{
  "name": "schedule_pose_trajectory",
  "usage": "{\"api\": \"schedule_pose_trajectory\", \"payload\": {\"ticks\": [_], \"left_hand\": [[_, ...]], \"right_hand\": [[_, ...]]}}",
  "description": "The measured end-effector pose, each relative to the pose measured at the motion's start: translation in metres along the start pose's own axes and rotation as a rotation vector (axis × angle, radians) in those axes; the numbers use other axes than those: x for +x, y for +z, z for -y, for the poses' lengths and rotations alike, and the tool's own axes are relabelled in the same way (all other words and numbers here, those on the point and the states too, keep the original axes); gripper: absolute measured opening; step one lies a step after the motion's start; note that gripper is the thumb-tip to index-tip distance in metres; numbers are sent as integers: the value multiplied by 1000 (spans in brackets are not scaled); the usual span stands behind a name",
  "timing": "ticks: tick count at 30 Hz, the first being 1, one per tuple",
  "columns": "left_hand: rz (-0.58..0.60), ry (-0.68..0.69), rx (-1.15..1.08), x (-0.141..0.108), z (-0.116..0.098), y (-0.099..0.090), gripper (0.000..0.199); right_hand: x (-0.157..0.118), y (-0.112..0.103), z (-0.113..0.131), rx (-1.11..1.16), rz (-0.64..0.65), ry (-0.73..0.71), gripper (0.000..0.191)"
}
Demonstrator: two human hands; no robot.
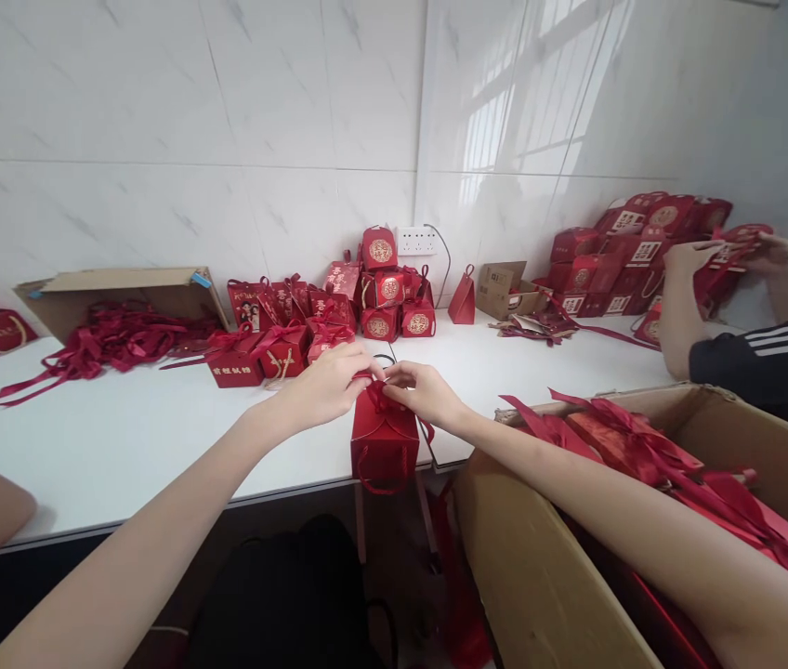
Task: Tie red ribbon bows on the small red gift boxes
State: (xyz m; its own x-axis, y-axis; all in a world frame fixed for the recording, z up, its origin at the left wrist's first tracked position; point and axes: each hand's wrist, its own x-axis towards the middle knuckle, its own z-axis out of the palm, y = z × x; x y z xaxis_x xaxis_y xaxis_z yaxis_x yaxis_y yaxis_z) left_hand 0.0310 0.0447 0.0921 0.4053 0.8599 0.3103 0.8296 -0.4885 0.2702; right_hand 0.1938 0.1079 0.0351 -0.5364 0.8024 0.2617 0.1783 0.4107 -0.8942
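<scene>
The red box (385,435) sits at the front edge of the worktop (122,432), its rope handle (384,487) hanging down the side facing me; my left hand (328,383) and right hand (426,392) meet over its top, fingers curled in and nearly closed, both pinching at the ribbon (381,395) there. Just behind the hands stand finished-looking boxes with bows (235,362); behind them and to their right rises a small stack of boxes (380,288), near the power strip (416,242) on the wall; farther left, loose ribbons (115,344) spill from an open carton (136,283). On my right, a large carton (526,548) holds ribboned boxes (635,441) under my forearm; beyond it, another person's hands (697,265) handle a red piece beside a taller pile (623,251).
</scene>
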Motion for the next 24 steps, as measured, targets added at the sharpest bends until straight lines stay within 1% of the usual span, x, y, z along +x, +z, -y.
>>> {"api": "schedule_pose_trajectory", "payload": {"ticks": [2, 6, 7, 9, 10, 12, 15, 17, 20, 22, 24], "left_hand": [[39, 7, -27, 8, -6, -3, 26], [204, 3, -179, 26, -12, -10, 23], [240, 1, -217, 30, -11, -10, 22], [265, -13, -290, 36, -8, -9, 21], [251, -26, -331, 38, -5, -6, 21], [170, -58, -415, 39, 3, 3, 19], [32, -138, -510, 33, 17, 23, 17], [-8, -208, -555, 26, 25, 36, 19], [-76, -259, -572, 16, 32, 48, 22], [-130, -250, -527, 10, 33, 51, 20], [-156, -233, -487, 4, 33, 52, 20]], "right_hand": [[0, 0, -1, -4, 8, -42, 14], [-1, 0, -4, -38, -11, -136, 24], [-1, 1, -5, -32, -9, -144, 29], [-1, 1, -6, -7, 14, -129, 36], [-1, 1, -7, 8, 30, -107, 39], [-1, 1, -7, 53, 61, -54, 44], [-1, 1, -5, 146, 71, 25, 58], [-1, 1, -3, 179, 65, 63, 65], [-2, 1, -1, 202, 73, 78, 63], [-2, 1, -1, 210, 72, 67, 59], [-2, 0, -1, 197, 59, 56, 55]]}}
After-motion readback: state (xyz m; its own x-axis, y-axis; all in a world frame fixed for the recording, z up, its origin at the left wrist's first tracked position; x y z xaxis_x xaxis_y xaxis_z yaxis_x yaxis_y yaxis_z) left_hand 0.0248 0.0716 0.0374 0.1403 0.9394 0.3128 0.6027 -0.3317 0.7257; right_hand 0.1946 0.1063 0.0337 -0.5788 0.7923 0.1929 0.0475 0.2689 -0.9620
